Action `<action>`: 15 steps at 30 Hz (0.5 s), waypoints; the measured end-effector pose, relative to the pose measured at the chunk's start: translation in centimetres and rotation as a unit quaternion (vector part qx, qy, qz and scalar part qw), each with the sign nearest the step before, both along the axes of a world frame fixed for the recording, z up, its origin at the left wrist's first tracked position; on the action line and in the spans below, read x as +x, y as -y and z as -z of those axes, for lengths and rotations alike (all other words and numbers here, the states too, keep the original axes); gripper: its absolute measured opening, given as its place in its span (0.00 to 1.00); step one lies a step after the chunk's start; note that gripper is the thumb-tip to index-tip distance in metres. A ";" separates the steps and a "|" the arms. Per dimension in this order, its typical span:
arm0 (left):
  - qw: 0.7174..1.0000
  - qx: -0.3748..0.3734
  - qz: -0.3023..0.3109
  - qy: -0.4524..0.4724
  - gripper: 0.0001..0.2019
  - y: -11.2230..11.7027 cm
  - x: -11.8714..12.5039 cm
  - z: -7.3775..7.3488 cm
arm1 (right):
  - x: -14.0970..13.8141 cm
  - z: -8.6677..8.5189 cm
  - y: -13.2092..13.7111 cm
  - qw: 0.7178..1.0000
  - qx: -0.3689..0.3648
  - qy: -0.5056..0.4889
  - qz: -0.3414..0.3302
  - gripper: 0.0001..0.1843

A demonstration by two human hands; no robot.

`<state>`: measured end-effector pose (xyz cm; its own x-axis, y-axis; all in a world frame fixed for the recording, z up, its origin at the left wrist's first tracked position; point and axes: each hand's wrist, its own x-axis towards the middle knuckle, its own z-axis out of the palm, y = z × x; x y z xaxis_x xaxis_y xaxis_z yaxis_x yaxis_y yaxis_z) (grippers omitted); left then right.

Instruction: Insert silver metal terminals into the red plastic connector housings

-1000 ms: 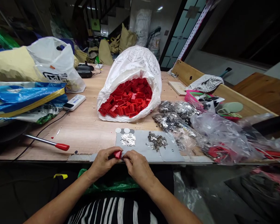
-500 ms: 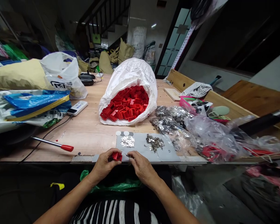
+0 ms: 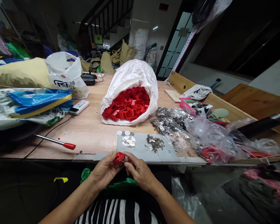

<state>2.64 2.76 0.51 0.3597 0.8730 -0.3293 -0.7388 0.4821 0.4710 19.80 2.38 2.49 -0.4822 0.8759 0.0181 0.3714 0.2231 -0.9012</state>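
Observation:
My left hand point(image 3: 108, 169) is closed on a small red plastic piece point(image 3: 119, 157), held at the table's front edge. At the right side of that piece, my right hand point(image 3: 137, 169) pinches something small and thin, perhaps a metal part, mostly hidden by the fingers. Beyond my hands a grey mat point(image 3: 141, 146) carries a pile of shiny flat metal pieces point(image 3: 128, 141) and a darker pile of small metal parts point(image 3: 155, 142). Farther back lies a white woven sack point(image 3: 136, 70), its mouth facing me, full of similar red plastic pieces point(image 3: 128, 105).
On the right are clear plastic bags of metal parts point(image 3: 169, 126) and a pink basket point(image 3: 188, 105). To the left are a red-tipped metal rod point(image 3: 68, 145), a white device point(image 3: 79, 107) with a cable, and stuffed bags point(image 3: 37, 102). A wooden board edge point(image 3: 191, 84) borders the right side.
My right hand has come in against the red plastic piece, which has turned in my left hand. Before, the two hands were slightly apart, with a thin metal thing at the right fingertips.

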 end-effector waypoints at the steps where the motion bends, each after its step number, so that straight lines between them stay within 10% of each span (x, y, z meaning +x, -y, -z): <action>1: 1.000 -0.010 -0.003 0.009 0.06 0.1 0.1 0.1 | -0.1 0.0 0.0 1.000 0.001 -0.006 0.003 0.20; 15: 0.996 -0.065 -0.024 0.061 0.13 0.5 1.1 -0.3 | 0.0 -0.8 0.5 0.998 0.052 0.005 0.018 0.14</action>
